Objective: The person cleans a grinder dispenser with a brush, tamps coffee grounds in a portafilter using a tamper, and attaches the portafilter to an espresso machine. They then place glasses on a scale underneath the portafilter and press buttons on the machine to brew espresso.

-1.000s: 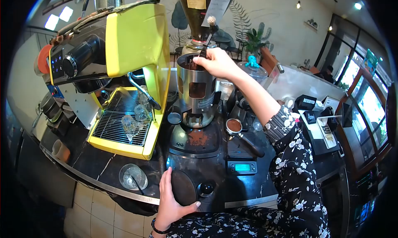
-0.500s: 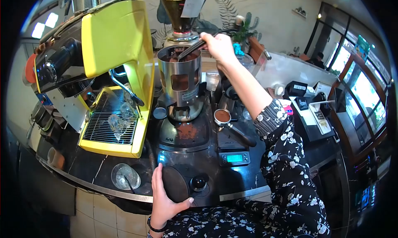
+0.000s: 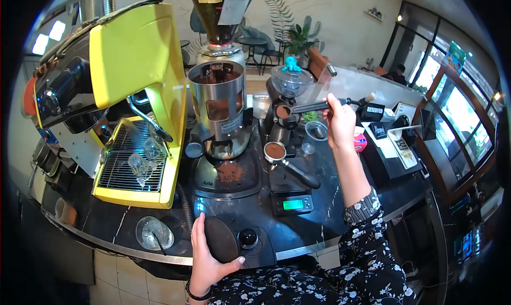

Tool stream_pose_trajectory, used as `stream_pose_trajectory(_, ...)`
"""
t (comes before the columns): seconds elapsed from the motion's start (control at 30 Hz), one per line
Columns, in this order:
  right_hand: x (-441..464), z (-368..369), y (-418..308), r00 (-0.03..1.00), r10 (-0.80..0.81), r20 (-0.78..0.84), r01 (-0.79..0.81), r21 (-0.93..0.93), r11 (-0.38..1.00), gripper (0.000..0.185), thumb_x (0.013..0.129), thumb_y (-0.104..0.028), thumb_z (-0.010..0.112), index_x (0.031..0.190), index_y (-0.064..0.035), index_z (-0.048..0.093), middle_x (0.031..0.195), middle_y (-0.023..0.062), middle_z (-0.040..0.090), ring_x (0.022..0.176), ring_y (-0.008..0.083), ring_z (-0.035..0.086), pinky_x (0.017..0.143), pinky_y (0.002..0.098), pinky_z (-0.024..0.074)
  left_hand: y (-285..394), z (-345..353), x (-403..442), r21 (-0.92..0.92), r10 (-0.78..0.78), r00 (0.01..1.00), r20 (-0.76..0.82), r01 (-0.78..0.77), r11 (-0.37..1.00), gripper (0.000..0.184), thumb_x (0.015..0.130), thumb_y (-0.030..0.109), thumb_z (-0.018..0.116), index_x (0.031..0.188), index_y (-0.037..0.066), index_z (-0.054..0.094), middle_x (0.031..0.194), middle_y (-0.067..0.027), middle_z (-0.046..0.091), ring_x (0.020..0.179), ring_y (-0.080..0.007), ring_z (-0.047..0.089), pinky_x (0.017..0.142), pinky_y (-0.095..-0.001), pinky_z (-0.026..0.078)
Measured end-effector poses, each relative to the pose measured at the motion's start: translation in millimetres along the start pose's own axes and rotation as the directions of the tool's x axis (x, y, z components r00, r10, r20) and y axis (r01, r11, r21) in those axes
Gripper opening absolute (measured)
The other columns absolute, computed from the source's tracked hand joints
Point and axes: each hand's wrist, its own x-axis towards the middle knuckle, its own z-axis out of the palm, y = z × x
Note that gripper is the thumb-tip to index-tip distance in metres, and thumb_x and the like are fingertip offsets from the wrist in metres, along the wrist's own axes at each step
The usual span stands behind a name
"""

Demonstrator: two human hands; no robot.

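My right hand (image 3: pixel 339 121) is raised at the right, closed around a dark coffee brush (image 3: pixel 314 107) with a scoop end. Brown grounds appear in the scoop, in front of a small grinder (image 3: pixel 291 84). My left hand (image 3: pixel 206 257) rests at the counter's front edge, fingers stretched along a round black disc (image 3: pixel 222 238) and thumb apart. Beside the disc stands a black-knobbed tamper (image 3: pixel 248 238). A portafilter (image 3: pixel 275 152) filled with ground coffee lies on a scale with a lit display (image 3: pixel 293 204). The large grinder (image 3: pixel 217 111) has its doser uncovered, with grounds inside.
A yellow espresso machine (image 3: pixel 136 55) stands at the left, with glass cups (image 3: pixel 142 166) on its drip grate. Near the front edge is a glass (image 3: pixel 154 234) holding a stirrer. Spilled grounds (image 3: pixel 230 172) lie below the large grinder. A reserved sign (image 3: pixel 372 112) is at the right.
My right hand has drawn the coffee brush out of the large grinder's doser and moved right and down. The left hand stays by the disc. The camera view has shifted slightly.
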Motion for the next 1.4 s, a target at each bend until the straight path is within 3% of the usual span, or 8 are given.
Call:
stream_pose_trajectory(0.13,-27.8,-19.0,23.4,0.992,-0.105,-0.075,0.089,-0.194,0.977,0.022,0.093,-0.021,0.064,0.086,-0.0004,0.067,0.071,0.0007,0.062,0.061,0.0060,0.051,0.058,0.0218,0.0375,1.1,2.5,1.6,0.002,-0.009,1.000,0.023,0.009,1.000,0.125,0.053,0.031,0.089,0.149,0.000,0.015,0.146,-0.0267,0.025,0.135,-0.0414,0.029,0.112,-0.0483,0.026)
stream_pose_trajectory(0.27,-57.3,-28.0,48.1,0.947,-0.321,0.025,0.296,-0.462,0.836,0.014,0.092,-0.014,0.065,0.087,-0.0019,0.067,0.071,0.0015,0.062,0.062,0.0077,0.053,0.056,0.0238,0.0392,-0.5,3.5,1.5,0.008,-0.016,0.999,0.028,0.016,1.000,0.125,0.052,0.030,0.089,0.149,-0.001,0.016,0.146,-0.0269,0.025,0.135,-0.0414,0.029,0.112,-0.0482,0.026)
stream_pose_trajectory(0.3,-55.8,-23.6,59.9,0.770,-0.617,0.160,0.605,-0.488,0.629,0.005,0.087,-0.009,0.068,0.086,-0.0035,0.066,0.073,0.0064,0.064,0.060,0.0160,0.057,0.057,0.0287,0.0420,-1.2,3.3,1.6,0.011,-0.012,1.000,0.024,0.012,1.000,0.125,0.052,0.030,0.089,0.149,-0.001,0.016,0.146,-0.0269,0.025,0.135,-0.0414,0.029,0.112,-0.0480,0.026)
stream_pose_trajectory(0.37,-67.8,-25.8,65.4,0.577,-0.639,0.509,0.801,-0.503,0.323,0.010,0.080,-0.004,0.072,0.088,-0.0054,0.066,0.076,0.0080,0.065,0.064,0.0217,0.060,0.060,0.0329,0.0441,-2.0,3.4,1.1,0.015,-0.004,1.000,0.018,0.004,1.000,0.125,0.052,0.030,0.089,0.149,-0.001,0.016,0.146,-0.0269,0.025,0.135,-0.0412,0.029,0.112,-0.0478,0.026)
stream_pose_trajectory(0.5,-75.3,-27.7,72.5,0.216,-0.544,0.811,0.965,-0.264,-0.010,0.028,0.071,-0.008,0.079,0.095,-0.0062,0.064,0.086,0.0049,0.069,0.074,0.0172,0.061,0.065,0.0320,0.0435,0.3,1.9,0.0,0.012,-0.015,1.000,0.014,0.014,1.000,0.125,0.052,0.029,0.089,0.149,-0.001,0.016,0.146,-0.0267,0.026,0.135,-0.0409,0.030,0.112,-0.0472,0.026)
stream_pose_trajectory(0.63,-72.8,-37.8,45.5,0.269,-0.562,0.782,0.931,-0.360,-0.054,0.032,0.072,-0.009,0.079,0.100,-0.0054,0.066,0.093,0.0045,0.070,0.074,0.0187,0.062,0.069,0.0334,0.0430,-0.9,0.4,-0.9,0.010,-0.010,1.000,-0.004,0.010,1.000,0.125,0.052,0.029,0.088,0.149,-0.001,0.016,0.146,-0.0262,0.026,0.135,-0.0403,0.030,0.112,-0.0467,0.026)
stream_pose_trajectory(0.83,-74.0,-49.4,0.4,0.489,-0.711,0.505,0.841,-0.490,0.229,0.021,0.077,-0.004,0.074,0.098,-0.0024,0.070,0.086,0.0061,0.064,0.077,0.0202,0.053,0.072,0.0324,0.0419,1.0,1.2,-0.6,-0.007,-0.001,1.000,-0.001,0.001,1.000,0.124,0.052,0.028,0.088,0.149,-0.001,0.017,0.147,-0.0261,0.025,0.136,-0.0398,0.029,0.112,-0.0465,0.026)
stream_pose_trajectory(1.4,-74.4,-57.8,-9.5,0.512,-0.724,0.463,0.827,-0.492,0.271,0.019,0.080,-0.006,0.074,0.098,-0.0022,0.070,0.083,0.0070,0.062,0.076,0.0211,0.053,0.073,0.0315,0.0411,2.4,4.2,1.9,0.000,0.015,0.999,0.030,-0.015,1.000,0.124,0.052,0.031,0.088,0.149,-0.001,0.017,0.146,-0.0263,0.026,0.135,-0.0413,0.029,0.112,-0.0485,0.026)
